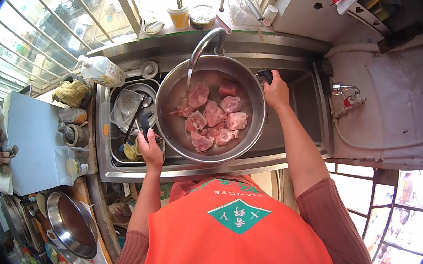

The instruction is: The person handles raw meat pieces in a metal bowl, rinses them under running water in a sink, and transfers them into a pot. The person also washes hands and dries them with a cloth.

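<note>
A large stainless steel pot (pixel 216 157) is at the sink, under a curved metal faucet (pixel 203 46) from which water runs into it. Several chunks of raw meat on the bone (pixel 214 112) lie in cloudy, pinkish water inside. My left hand (pixel 151 150) is at the pot's black left handle (pixel 146 121), with its fingers against the lower part; how firmly they close on it is hard to see. On the other side, my right hand (pixel 276 89) is closed around the black right handle (pixel 266 74).
Left of the pot, a wire basket (pixel 119 159) holds strainers, a ladle and a yellow cloth. A white jug (pixel 102 71) stands behind it. Cups and tubs line the windowsill (pixel 167 30). A steel basin (pixel 53 214) is at lower left, a stone mortar (pixel 76 136) above it.
</note>
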Demonstrator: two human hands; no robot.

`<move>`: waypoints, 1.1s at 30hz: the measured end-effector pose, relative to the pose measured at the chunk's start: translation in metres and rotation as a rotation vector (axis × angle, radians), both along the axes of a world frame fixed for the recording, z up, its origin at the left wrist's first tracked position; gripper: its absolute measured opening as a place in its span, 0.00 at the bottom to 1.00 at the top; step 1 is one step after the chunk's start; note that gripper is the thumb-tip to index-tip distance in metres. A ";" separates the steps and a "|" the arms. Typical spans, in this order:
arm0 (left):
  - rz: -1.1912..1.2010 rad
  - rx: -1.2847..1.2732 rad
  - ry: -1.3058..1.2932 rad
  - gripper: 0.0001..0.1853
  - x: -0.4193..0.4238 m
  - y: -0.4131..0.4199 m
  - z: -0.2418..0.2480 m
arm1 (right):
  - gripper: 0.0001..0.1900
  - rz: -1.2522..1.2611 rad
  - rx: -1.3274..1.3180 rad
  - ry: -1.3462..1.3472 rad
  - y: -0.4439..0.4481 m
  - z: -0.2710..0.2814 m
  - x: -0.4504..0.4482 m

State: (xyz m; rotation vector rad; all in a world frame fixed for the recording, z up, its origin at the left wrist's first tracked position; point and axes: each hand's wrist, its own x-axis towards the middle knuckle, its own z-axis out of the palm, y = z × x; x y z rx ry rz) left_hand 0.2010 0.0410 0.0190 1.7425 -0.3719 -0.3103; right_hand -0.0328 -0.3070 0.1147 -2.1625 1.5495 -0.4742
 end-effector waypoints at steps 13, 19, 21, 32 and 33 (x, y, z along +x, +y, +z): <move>-0.003 0.016 -0.006 0.16 0.002 0.003 -0.002 | 0.20 0.005 -0.019 -0.009 -0.002 -0.008 -0.002; -0.006 0.027 -0.024 0.15 0.002 0.002 -0.001 | 0.20 -0.001 -0.017 0.003 -0.003 -0.007 -0.003; 0.017 -0.059 0.065 0.14 -0.003 -0.002 0.006 | 0.20 -0.008 -0.008 0.000 -0.003 -0.006 -0.002; 0.096 -0.080 0.198 0.12 -0.009 -0.011 0.021 | 0.23 0.133 0.921 -0.643 -0.064 -0.012 -0.021; 0.112 -0.068 0.212 0.12 -0.010 -0.012 0.025 | 0.24 0.131 1.097 -0.769 -0.070 -0.007 -0.019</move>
